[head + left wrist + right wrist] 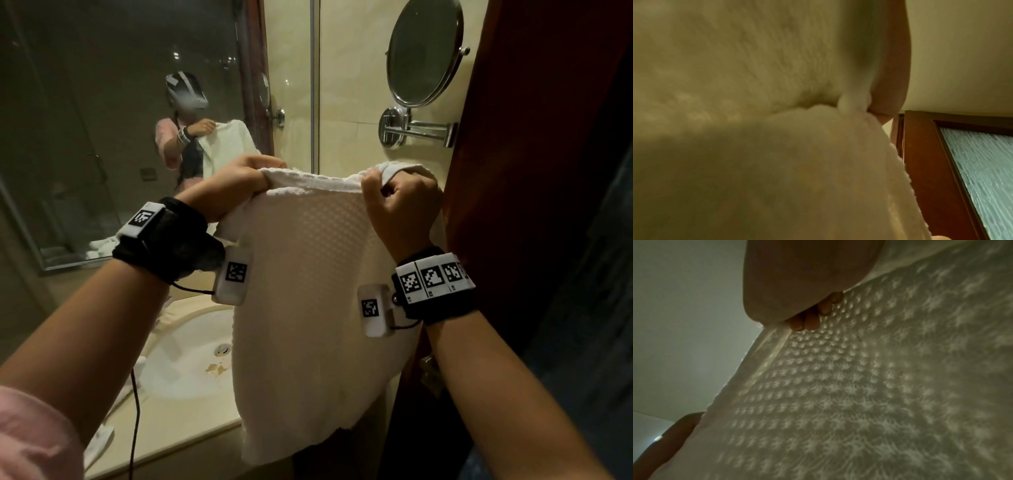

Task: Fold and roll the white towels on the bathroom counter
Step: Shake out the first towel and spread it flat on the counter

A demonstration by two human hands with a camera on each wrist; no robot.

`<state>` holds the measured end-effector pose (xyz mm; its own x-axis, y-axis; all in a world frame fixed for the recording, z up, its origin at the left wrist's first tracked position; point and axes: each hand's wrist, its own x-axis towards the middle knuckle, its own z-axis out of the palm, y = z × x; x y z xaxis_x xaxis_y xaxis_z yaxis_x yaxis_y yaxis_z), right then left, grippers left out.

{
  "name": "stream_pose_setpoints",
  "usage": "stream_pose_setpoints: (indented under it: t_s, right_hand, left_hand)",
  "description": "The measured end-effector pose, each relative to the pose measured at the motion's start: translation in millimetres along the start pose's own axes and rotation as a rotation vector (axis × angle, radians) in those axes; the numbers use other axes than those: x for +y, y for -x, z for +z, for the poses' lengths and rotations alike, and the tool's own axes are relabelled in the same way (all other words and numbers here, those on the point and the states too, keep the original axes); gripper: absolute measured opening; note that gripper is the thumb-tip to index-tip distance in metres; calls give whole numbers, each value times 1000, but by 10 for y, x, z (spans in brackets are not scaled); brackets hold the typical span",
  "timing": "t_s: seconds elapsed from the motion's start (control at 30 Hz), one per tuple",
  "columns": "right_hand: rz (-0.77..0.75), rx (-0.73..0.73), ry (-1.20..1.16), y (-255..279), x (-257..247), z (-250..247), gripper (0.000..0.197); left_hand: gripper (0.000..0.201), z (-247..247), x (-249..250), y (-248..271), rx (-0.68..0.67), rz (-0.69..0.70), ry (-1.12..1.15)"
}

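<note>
A white waffle-weave towel [308, 291] hangs in the air in front of me, over the right part of the counter. My left hand [239, 181] grips its upper left corner and my right hand [394, 195] grips its upper right corner, so the top edge is stretched between them. The cloth drops past the counter's front edge. In the left wrist view the towel [756, 146] fills most of the picture and hides the fingers. In the right wrist view several fingertips [812, 322] curl over the towel [859, 386].
Below the towel lies the beige counter [191, 418] with a white sink [191, 359]. A large mirror [120, 102] covers the left wall and a round shaving mirror [424, 51] juts from the right. A dark wooden door frame [513, 137] stands close on the right.
</note>
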<state>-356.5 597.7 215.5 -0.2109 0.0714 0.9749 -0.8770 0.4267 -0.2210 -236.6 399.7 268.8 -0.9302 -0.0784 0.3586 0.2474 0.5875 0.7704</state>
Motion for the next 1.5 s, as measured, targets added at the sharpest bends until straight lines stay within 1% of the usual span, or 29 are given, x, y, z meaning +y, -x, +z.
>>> stream_pose_setpoints:
  t_s: [0.07,0.13,0.2,0.3,0.33,0.4,0.47,0.5,0.53,0.6,0.63,0.73,0.77,0.83,0.87,0.9,0.93,0.97,1.03,1.07,1.13,1.2,1.27,1.3,1.33,1.4,1.43,1.5]
  right_hand:
    - [40,-40,-12,-11,5,-10,43]
    - [150,-149,-39,-20,25,-5,49]
    - [275,-331,-134,-16,52,-18,47]
    - [512,-613,-438,18,65,-68,41]
    - [566,-696,-502,36,67,-81,42]
    - [661,-855,-581,84,88,-76,52]
    - [727,-1008,-598,138,119,-49,65]
    - [726,-1055,-591,180,145,-17,66]
    - [698,-1077,-576,230,176,20,64]
    - [589,-1105,-527,345,251,103,53]
    - [547,-1146,-515,407,283,145,52]
    - [506,-1342,-576,566,294,271,66]
    - [505,-1426,-628,610,259,308,66]
    - [538,-1612,-735,742,208,443,60]
    - [554,-1669,-746,809,171,506,53]
    - [579,-1684,-726,869,139,567,46]
    - [606,-1663,-691,910,101,611,39]
    - [636,-1628,-673,943,79,648,36]
    - [698,-1555,-723,973,49,673,28]
    - [716,-1528,-744,959,25,669,23]
    - [719,-1504,-786,906,-58,647,22]
    - [693,-1465,-834,837,-201,616,28]
    - [685,-1377,-871,776,-358,601,40]
    - [698,-1338,-900,745,-420,608,49]
    - [718,-1304,-942,717,-476,613,53]
    - [730,-1231,-1003,639,-592,594,46]
    - [728,-1190,-1021,599,-628,597,40]
    - [736,-1129,-1062,496,-701,575,28]
  left_hand:
    - [29,2,9,11,-11,38,34]
    - [31,-1,11,-1,-21,64,74]
    - [29,5,26,-6,-35,75,92]
    - [13,20,33,-23,-77,69,115]
    - [11,23,34,-30,-81,70,122]
    - [13,23,32,-55,-74,76,139]
    - [13,16,35,-78,-63,83,157]
    - [14,10,33,-89,-57,84,158]
    - [16,7,31,-96,-51,86,153]
    - [19,-8,15,-105,-39,84,144]
    - [18,-20,6,-103,-29,78,148]
    - [12,-76,-13,-63,-15,47,152]
    - [11,-90,-14,-40,-16,38,156]
    - [10,-122,-16,14,-5,26,181]
    - [10,-145,-16,41,4,23,194]
    - [9,-180,-16,74,7,23,201]
    - [8,-217,-9,116,3,30,203]
    - [13,-266,-8,161,-4,42,206]
    - [36,-361,-10,260,3,78,197]
    - [45,-412,-19,309,29,85,190]
    - [50,-521,-50,401,139,71,197]
    - [42,-668,-100,481,290,43,206]
    - [39,-806,-144,565,430,30,217]
    - [40,-867,-160,607,490,29,231]
    - [42,-917,-169,652,547,30,247]
    - [54,-1000,-195,742,647,23,277]
    - [55,-1035,-211,786,680,15,291]
    - [48,-1114,-251,869,716,-8,303]
